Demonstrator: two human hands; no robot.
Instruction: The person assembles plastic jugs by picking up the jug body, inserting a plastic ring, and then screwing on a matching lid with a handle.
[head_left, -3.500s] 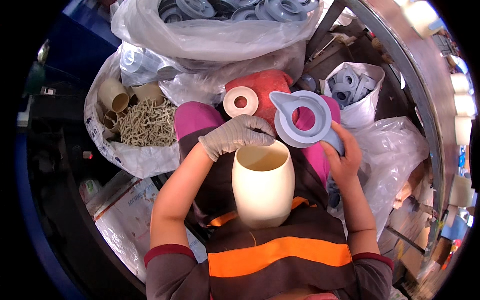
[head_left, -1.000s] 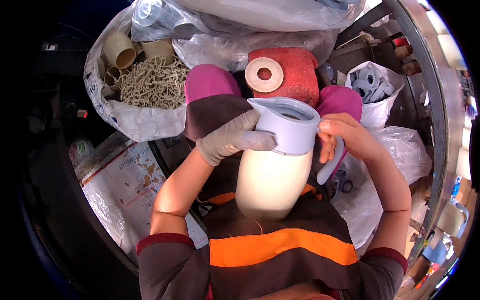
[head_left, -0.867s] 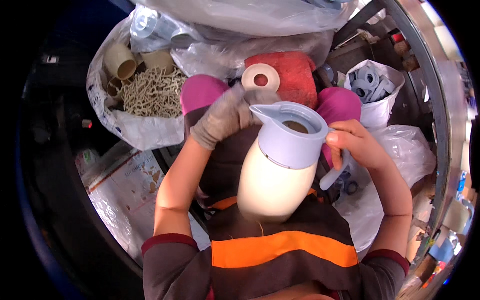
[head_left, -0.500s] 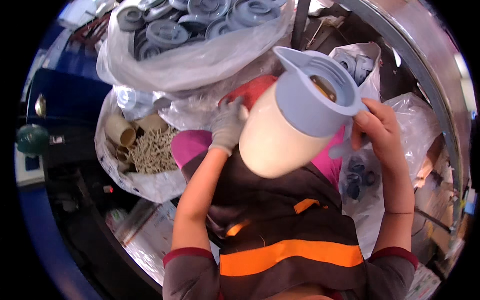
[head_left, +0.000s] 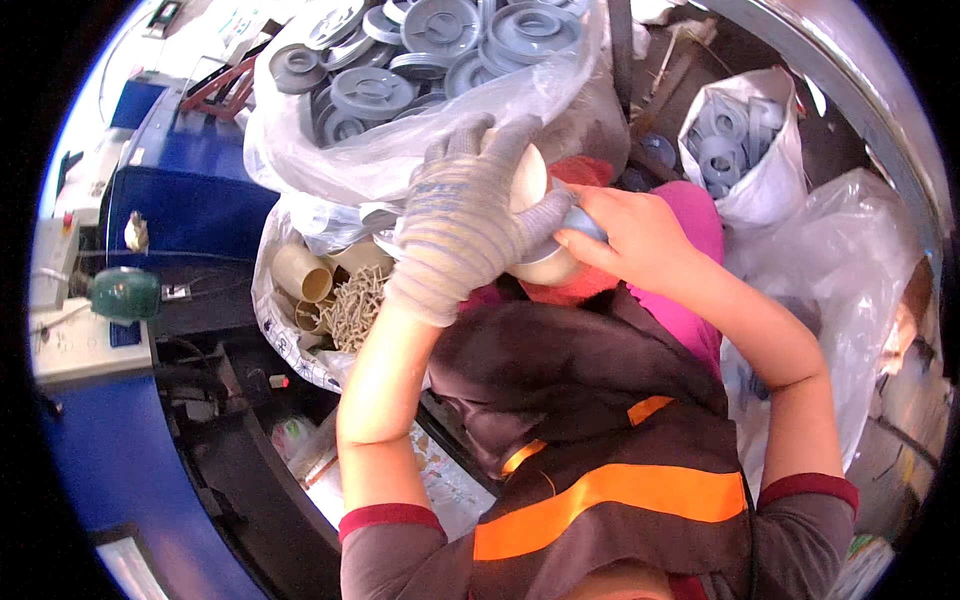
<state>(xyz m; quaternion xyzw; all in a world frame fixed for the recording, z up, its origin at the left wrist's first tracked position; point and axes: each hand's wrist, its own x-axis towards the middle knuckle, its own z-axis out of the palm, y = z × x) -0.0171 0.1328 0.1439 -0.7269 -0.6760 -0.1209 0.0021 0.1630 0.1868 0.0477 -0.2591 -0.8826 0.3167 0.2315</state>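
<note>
A cream insulated jug with blue-grey plastic parts (head_left: 552, 268) is in front of my lap, over a red cloth-like pad (head_left: 575, 288). My left hand (head_left: 465, 215), in a striped grey work glove, is closed around it and hides most of its body. With thumb and fingers, my bare right hand (head_left: 632, 238) grips a blue-grey part (head_left: 583, 224) on the jug's near right side. Whether that part is its handle cannot be made out. The spout and top are out of sight.
A large clear bag holds many blue-grey lids (head_left: 440, 28) ahead. To the left, a sack (head_left: 290, 362) contains cream shells and small beige pieces. Grey rings fill a white bag (head_left: 760, 200) at right, beside a clear plastic bag (head_left: 850, 255). A blue machine (head_left: 200, 215) stands left.
The jug has come down leftward from its raised, tilted position and turned. My left hand has moved from beside it to cover its body; my right hand has moved left with it.
</note>
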